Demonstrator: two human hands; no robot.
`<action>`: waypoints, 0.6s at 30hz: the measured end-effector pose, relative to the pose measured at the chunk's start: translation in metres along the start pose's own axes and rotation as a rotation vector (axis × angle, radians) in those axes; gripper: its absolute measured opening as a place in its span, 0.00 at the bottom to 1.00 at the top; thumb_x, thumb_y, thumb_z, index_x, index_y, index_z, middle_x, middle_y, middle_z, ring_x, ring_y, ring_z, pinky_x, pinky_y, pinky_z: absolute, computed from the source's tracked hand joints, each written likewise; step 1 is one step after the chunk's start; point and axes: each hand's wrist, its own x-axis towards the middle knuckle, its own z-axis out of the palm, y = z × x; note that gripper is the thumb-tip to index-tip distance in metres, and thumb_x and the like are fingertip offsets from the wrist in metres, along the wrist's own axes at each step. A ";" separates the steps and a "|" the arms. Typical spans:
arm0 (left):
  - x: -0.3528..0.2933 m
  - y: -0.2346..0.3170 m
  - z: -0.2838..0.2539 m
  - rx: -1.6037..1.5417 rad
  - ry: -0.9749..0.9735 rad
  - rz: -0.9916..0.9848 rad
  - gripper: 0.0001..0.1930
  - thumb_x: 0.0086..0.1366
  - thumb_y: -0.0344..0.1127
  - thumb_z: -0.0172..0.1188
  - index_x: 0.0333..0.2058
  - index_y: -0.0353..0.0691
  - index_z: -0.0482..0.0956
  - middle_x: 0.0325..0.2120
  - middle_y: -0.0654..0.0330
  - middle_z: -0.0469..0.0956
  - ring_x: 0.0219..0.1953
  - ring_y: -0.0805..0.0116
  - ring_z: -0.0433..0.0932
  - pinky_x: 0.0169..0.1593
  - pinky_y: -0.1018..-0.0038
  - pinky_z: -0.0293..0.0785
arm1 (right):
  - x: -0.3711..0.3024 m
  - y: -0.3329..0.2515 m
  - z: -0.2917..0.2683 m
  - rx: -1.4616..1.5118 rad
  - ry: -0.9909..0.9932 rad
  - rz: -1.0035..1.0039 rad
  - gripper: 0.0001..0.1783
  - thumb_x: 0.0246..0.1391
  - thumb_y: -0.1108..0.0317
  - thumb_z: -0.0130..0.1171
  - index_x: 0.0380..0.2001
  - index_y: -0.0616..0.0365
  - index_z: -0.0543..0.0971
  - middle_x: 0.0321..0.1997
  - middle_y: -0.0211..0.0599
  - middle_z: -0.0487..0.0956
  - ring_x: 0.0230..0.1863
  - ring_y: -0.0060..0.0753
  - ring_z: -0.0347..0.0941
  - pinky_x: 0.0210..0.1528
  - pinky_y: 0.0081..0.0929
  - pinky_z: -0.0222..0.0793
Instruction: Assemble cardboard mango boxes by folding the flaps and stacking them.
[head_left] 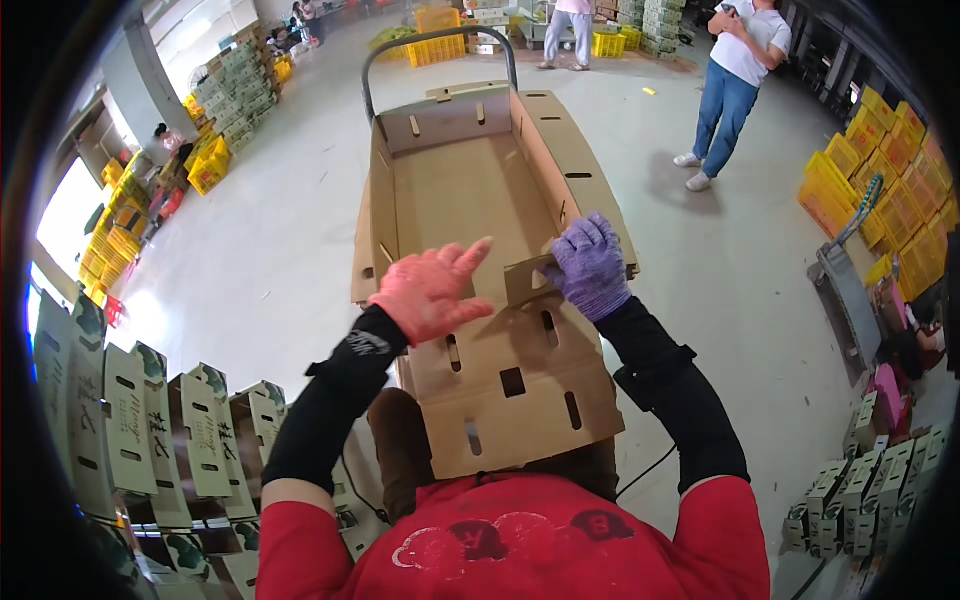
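Brown carton is being judged light, stiff (edges best gripped); near flap is being pinched by right hand, left hand being held spread, empty.

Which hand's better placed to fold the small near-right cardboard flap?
Likely the right hand: it appears to hold the flap by its right end. The left hand is spread open to the flap's left.

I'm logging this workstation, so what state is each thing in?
Cardboard box: open-topped, far wall upright
Near panel: folded out toward the wearer
Small flap: gripped at its right edge
Left hand: open, spread
Right hand: closed on the small flap
Yellow crates: stacked
Person in jeans: standing
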 end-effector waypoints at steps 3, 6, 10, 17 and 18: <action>0.023 0.028 0.013 -0.021 0.064 0.011 0.28 0.62 0.53 0.46 0.58 0.51 0.58 0.43 0.58 0.72 0.43 0.56 0.74 0.41 0.61 0.72 | -0.004 -0.005 0.005 0.021 -0.012 0.025 0.20 0.34 0.56 0.66 0.32 0.51 0.74 0.37 0.34 0.70 0.51 0.41 0.65 0.62 0.45 0.53; 0.028 0.023 0.031 -0.020 0.069 0.021 0.20 0.64 0.41 0.48 0.55 0.57 0.64 0.39 0.61 0.74 0.36 0.56 0.76 0.35 0.62 0.73 | -0.006 0.000 -0.008 0.164 0.024 -0.083 0.22 0.37 0.62 0.65 0.39 0.52 0.73 0.43 0.35 0.70 0.52 0.41 0.65 0.60 0.45 0.55; 0.034 0.021 0.031 -0.095 0.144 -0.017 0.18 0.63 0.40 0.49 0.52 0.56 0.66 0.36 0.60 0.74 0.37 0.58 0.76 0.36 0.62 0.73 | -0.081 0.025 -0.030 0.034 -0.113 -0.059 0.33 0.40 0.64 0.61 0.54 0.48 0.67 0.59 0.40 0.62 0.59 0.46 0.59 0.60 0.44 0.58; 0.036 0.006 0.017 -0.316 -0.043 0.095 0.19 0.62 0.36 0.47 0.53 0.57 0.66 0.36 0.59 0.73 0.37 0.56 0.75 0.37 0.63 0.73 | -0.123 -0.002 -0.023 0.259 -0.136 -0.051 0.34 0.41 0.67 0.56 0.56 0.45 0.66 0.65 0.45 0.56 0.67 0.51 0.49 0.65 0.54 0.44; 0.033 0.002 0.021 -0.305 -0.039 0.100 0.19 0.62 0.36 0.47 0.53 0.57 0.66 0.36 0.59 0.73 0.37 0.56 0.75 0.37 0.63 0.73 | -0.116 -0.003 -0.021 0.292 -0.093 -0.061 0.34 0.40 0.68 0.56 0.56 0.46 0.65 0.65 0.46 0.56 0.67 0.51 0.48 0.65 0.55 0.44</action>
